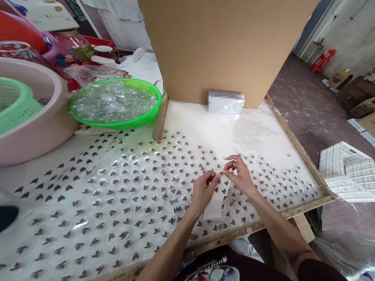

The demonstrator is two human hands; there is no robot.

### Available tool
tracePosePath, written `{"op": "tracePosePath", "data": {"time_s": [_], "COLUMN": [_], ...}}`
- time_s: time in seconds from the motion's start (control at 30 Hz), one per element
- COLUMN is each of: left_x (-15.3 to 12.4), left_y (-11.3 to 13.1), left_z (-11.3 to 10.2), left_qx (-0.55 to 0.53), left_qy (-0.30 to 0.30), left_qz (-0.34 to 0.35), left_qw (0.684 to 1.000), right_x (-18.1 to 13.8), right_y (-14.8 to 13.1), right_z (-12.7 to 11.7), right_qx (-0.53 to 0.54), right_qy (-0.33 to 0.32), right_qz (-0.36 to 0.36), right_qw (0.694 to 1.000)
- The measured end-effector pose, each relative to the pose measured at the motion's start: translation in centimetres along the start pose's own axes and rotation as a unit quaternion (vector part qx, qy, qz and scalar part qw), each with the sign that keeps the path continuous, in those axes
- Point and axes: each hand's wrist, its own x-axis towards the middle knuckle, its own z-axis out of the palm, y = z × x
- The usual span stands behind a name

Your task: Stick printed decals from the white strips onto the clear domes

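My left hand (204, 190) and my right hand (239, 175) meet above the middle right of the white table, both closed in a pinch, fingertips almost touching. Below the fingertips lies a white paper strip (214, 207) bearing a few small dark winged pieces. My left thumb and finger grip the strip near its upper edge. At the right fingertips is a small dark winged piece; part of it is hidden. Around both hands, rows of similar dark winged pieces (124, 235) cover the tabletop, many on clear round films.
A wrapped white stack (226, 102) stands against a tall cardboard panel (225, 47). On the left are a green basin (137, 121) of clear plastic and a pink tub (49, 128). Wooden edging (301, 152) borders the table; a white crate (345, 168) sits on the floor to the right.
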Motion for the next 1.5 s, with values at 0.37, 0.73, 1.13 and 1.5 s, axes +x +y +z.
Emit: {"op": "tracePosePath", "data": {"time_s": [0.37,0.73,1.13,1.5], "left_x": [0.0,0.1,0.0,0.0], "left_y": [-0.2,0.1,0.0,-0.2], "left_z": [0.0,-0.2,-0.1,0.0], "left_qx": [0.031,0.036,0.030,0.039], "left_qy": [0.004,-0.015,-0.010,-0.015], "left_qz": [0.004,-0.010,-0.012,-0.013], "left_qw": [0.999,0.999,0.999,0.999], "right_x": [6.8,11.0,10.9,10.7], "right_y": [3.2,8.4,7.7,8.7], "right_z": [-6.0,-5.9,-9.1,-10.5], "right_qx": [-0.004,-0.135,-0.262,-0.255], "right_qy": [0.144,0.123,0.207,0.131], "right_qz": [0.030,0.085,0.009,0.138], "right_qw": [0.989,0.979,0.942,0.948]}}
